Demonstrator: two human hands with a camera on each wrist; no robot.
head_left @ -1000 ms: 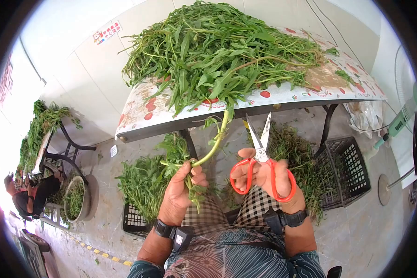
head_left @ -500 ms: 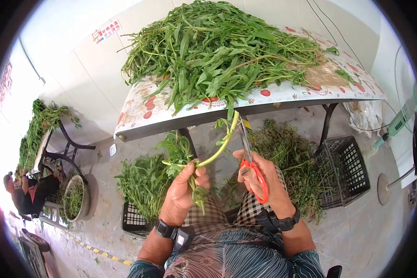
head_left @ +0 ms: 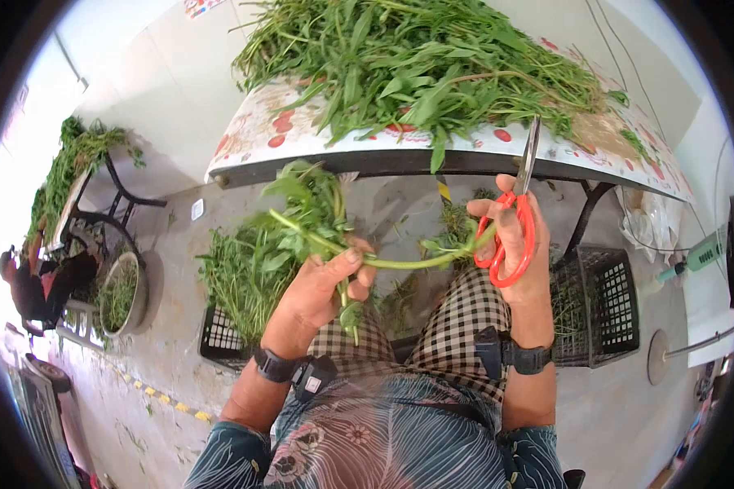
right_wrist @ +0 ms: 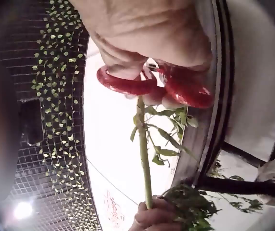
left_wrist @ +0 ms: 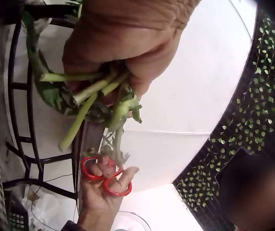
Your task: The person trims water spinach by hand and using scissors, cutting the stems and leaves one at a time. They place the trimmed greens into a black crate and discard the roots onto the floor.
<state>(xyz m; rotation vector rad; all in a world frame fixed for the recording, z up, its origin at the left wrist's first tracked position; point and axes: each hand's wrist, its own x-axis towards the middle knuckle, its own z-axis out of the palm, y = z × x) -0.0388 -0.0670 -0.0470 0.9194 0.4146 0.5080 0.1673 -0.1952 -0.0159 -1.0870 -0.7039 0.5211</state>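
Observation:
My left hand (head_left: 322,285) pinches a bunch of leafy green stems (head_left: 306,200); their cut ends (left_wrist: 72,130) stick out below the fingers in the left wrist view. One long pale stem (head_left: 416,264) runs from this hand across to my right hand (head_left: 518,253), whose fingers touch its far end. Red-handled scissors (head_left: 530,236) hang on the right fingers and thumb, blades closed and pointing up toward the table edge. In the right wrist view the stem (right_wrist: 145,159) meets the fingers beside the red handles (right_wrist: 127,85).
A large heap of greens (head_left: 416,65) covers much of the table (head_left: 253,138). Below stand a black crate of greens (head_left: 220,334) at left and another black crate (head_left: 612,301) at right. Farther left are a round tub (head_left: 134,297) and a seated person (head_left: 45,273).
The scissors have closed and moved up and right. The long stem has swung down from near the table edge to lie almost level, its far end at my right hand. The view has shifted.

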